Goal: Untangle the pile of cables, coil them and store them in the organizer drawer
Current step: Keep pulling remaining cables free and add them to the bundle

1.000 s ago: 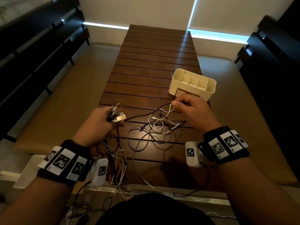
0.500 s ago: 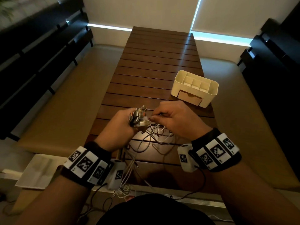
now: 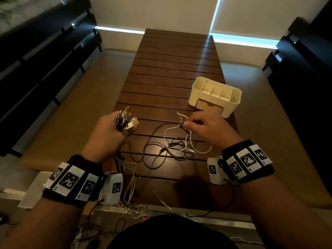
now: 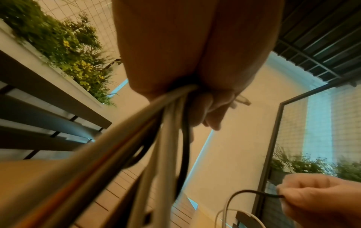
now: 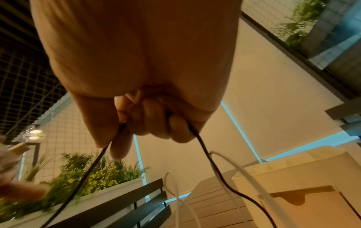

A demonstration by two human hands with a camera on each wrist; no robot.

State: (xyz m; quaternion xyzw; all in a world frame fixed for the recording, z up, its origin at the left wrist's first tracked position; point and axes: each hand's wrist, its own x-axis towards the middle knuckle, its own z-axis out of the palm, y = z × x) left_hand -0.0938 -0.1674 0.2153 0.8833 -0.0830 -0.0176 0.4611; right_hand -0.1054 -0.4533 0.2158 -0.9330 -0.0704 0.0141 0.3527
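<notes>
My left hand point(image 3: 115, 128) grips a bundle of cable ends point(image 3: 125, 120), plugs sticking up out of the fist; the cords point(image 4: 168, 131) hang from the fist and trail over the table's near edge. My right hand point(image 3: 201, 126) pinches a black cable point(image 5: 203, 148) between thumb and fingers above the tangled pile of black and white cables point(image 3: 172, 148) on the wooden table point(image 3: 172, 69). A white cable end point(image 3: 181, 115) curls up beside that hand. The cream organizer point(image 3: 215, 94) stands just beyond my right hand, its drawer point(image 3: 209, 106) closed.
Low beige benches point(image 3: 71, 108) flank the slatted table on both sides. More cable lies bunched on the floor point(image 3: 134, 209) at the table's near edge. Dark shelving runs along both walls.
My hands have moved apart: the left went left with the bundle, the right swung right toward the organizer, drawing a black cable out of the pile.
</notes>
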